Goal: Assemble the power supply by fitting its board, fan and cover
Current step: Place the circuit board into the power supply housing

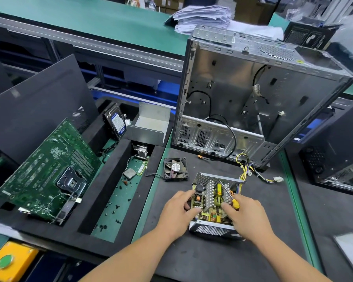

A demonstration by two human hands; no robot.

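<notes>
The open power supply case (211, 228) lies on the black mat in front of me, with its circuit board (214, 197) inside. My left hand (176, 210) holds the case's left side, thumb and fingers curled onto the board's edge. My right hand (246, 215) grips a yellow-handled screwdriver (230, 197) whose shaft points up and left over the board, while a finger touches the board. The black fan (175, 168) lies loose on the mat just beyond the case. The grey metal cover (149, 125) sits behind it on the foam tray.
An empty computer chassis (253, 102) stands at the back right, its yellow cable bundle (246, 169) trailing to the power supply. On the left, a foam tray (102, 192) holds a green motherboard (47, 176), a hard drive (115, 121) and several loose screws (115, 208).
</notes>
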